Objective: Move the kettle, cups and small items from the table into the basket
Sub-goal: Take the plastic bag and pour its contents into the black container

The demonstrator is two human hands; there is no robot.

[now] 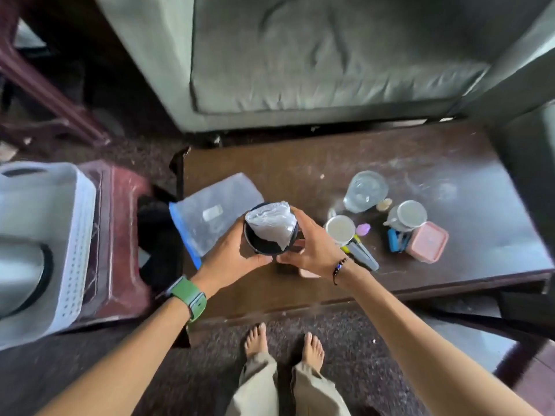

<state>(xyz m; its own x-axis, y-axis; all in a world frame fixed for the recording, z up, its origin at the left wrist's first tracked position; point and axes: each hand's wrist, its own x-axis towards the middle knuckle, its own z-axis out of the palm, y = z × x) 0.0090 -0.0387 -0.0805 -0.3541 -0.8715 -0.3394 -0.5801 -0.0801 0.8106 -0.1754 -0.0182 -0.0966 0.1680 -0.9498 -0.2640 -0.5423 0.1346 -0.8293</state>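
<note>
Left hand (231, 250): fingers curled round the left side of the dark cup (270, 235), green watch strap on the wrist
Right hand (306, 244): fingers and thumb wrapped round the right side of the same cup, beaded bracelet on the wrist
Dark cup: held between both hands at frame centre, above the near left part of the desk (420, 166); a crumpled clear plastic bag (270, 223) sticks out of its mouth
Basket (75, 235): white, perforated wall, at left edge of frame on a reddish stool (120, 223), beside the desk
Kettle (21, 274): metallic, inside the basket, partly cut off by the frame edge
Zip bag (210, 208): clear with blue edge, flat on the desk's left end, just behind the left hand
White cup (339, 229): on the desk, just right of the right hand
Glass jug (365, 190): clear, behind the white cup
Lidded jar (407, 216): right of centre, touching the pink box (428, 241)
Small items: purple piece (362, 228), blue object (395, 240), grey tool (363, 256), clustered near the cups; details blurred
</note>
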